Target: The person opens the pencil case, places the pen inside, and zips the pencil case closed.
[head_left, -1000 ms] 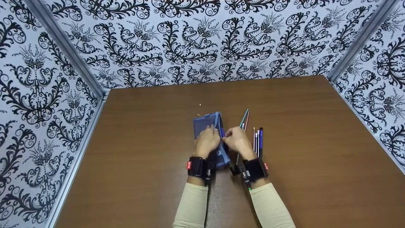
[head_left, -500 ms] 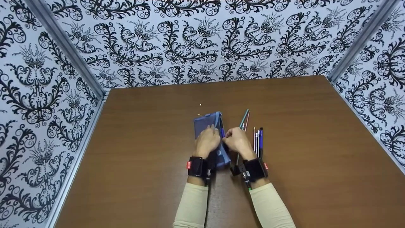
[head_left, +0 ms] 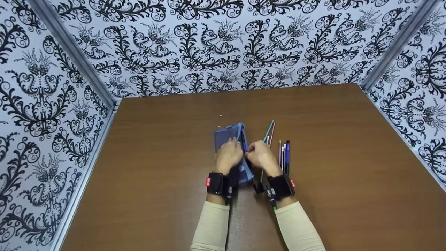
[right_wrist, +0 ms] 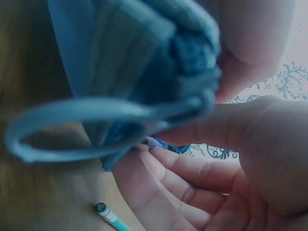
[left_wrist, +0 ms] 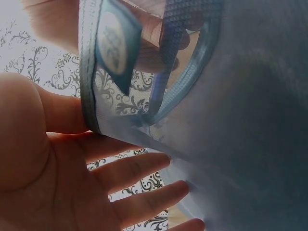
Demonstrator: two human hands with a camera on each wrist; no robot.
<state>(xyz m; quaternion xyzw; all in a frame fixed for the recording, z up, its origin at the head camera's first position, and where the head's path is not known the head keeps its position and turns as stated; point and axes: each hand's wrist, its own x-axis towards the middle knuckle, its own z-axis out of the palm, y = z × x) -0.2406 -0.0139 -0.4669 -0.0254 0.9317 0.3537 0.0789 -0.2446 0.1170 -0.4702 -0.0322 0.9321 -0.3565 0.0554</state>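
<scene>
A blue mesh pencil case (head_left: pixel 223 136) lies tilted on the table. My left hand (head_left: pixel 229 156) holds it by the side, and in the left wrist view the thumb and fingers lie on either side of its seamed edge. Along the case's right side shows a blue pen (head_left: pixel 244 142). My right hand (head_left: pixel 261 156), fingers curled, pinches the case's edge near its zipper, and a pale pull loop (right_wrist: pixel 72 110) hangs in front in the right wrist view. Something blue, perhaps a pen, shows between its fingers; the rest is hidden.
Right of the right hand lie several pencils and a blue marker (head_left: pixel 287 157). A teal pencil (head_left: pixel 268 130) and a red pencil (head_left: pixel 272 131) lie partly under that hand. Patterned walls (head_left: pixel 223 45) stand behind the brown table (head_left: pixel 156 157) and at its sides.
</scene>
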